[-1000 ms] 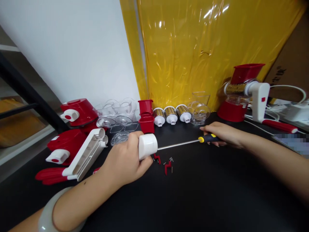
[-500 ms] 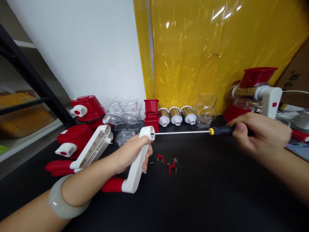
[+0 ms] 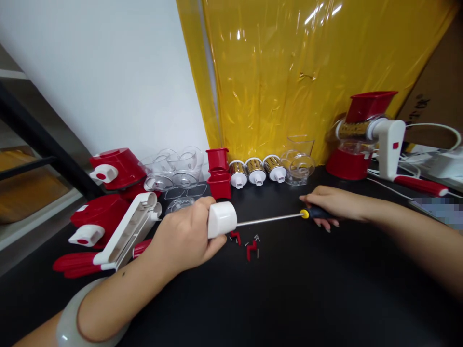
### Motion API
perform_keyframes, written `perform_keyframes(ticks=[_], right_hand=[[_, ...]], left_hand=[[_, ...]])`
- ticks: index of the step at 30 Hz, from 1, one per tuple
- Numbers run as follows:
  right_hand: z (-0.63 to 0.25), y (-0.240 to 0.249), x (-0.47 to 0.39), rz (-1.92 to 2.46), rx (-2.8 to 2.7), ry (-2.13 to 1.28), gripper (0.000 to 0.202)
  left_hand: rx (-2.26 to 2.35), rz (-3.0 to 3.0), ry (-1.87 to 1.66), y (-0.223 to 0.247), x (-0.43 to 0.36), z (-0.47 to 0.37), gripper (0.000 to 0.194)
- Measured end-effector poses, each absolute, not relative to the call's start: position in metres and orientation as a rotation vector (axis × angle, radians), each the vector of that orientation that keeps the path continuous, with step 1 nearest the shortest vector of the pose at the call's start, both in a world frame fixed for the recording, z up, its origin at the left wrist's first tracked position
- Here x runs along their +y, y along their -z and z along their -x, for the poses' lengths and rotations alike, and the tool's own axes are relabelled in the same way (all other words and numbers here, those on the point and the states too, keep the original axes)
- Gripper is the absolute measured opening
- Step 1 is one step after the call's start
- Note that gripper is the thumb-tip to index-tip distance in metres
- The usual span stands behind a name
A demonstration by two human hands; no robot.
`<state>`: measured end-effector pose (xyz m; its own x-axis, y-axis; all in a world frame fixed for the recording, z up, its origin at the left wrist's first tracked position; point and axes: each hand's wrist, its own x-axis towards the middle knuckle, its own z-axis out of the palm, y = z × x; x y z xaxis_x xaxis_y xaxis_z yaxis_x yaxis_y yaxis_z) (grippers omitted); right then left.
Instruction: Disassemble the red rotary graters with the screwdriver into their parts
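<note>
My left hand (image 3: 183,236) is closed around a white crank handle (image 3: 222,219), its rounded end facing me and most of the arm hidden by my fingers. A red grip (image 3: 141,248) shows behind my wrist. In my right hand (image 3: 333,205) is a screwdriver (image 3: 269,220) with a dark handle and yellow collar. Its long shaft lies nearly level, and the tip meets the white end or goes behind it; the exact contact is hidden. Below the shaft, small red brackets (image 3: 251,249) and several screws (image 3: 257,238) lie on the black table (image 3: 289,299).
Red grater bases (image 3: 117,168) and white crank arms (image 3: 126,231) stand at left. Along the back are clear plastic parts (image 3: 186,166), red hoppers (image 3: 219,185) and grater drums (image 3: 255,171). An assembled rotary grater (image 3: 349,161) stands at right by white cables (image 3: 434,125).
My left hand has turned the crank handle over, so its rounded end now faces me. My right hand has lowered with the screwdriver, and the view has shifted slightly.
</note>
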<state>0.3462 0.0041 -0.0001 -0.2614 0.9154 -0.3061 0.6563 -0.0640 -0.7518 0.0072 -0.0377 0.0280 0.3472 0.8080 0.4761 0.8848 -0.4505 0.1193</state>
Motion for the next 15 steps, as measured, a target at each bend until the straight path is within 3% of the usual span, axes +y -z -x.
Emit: perform_keyframes(ticks=[2,4,9,11,15], right_hand=[[-0.344,0.001,0.003,1.699,-1.937,-1.220,0.060],[-0.340,-0.003,-0.001,1.727,-1.941,-0.981,0.059],[-0.333,-0.015,-0.021,1.558,-1.929,0.274,0.051],[-0.333,-0.019,-0.032,1.388,-1.833,0.667,0.042],[-0.334,-0.023,-0.043,1.290,-1.795,0.864,0.031]], left_hand=[[-1.606,2.423,0.723,-0.029,-0.038,-0.008,0.042],[-1.747,2.384,0.748,-0.032,-0.036,-0.010,0.038],[-2.149,2.732,1.166,-0.038,-0.030,-0.015,0.014],[-2.398,2.982,1.364,-0.039,-0.030,-0.017,0.016],[-2.675,3.114,1.386,-0.036,-0.030,-0.019,0.025]])
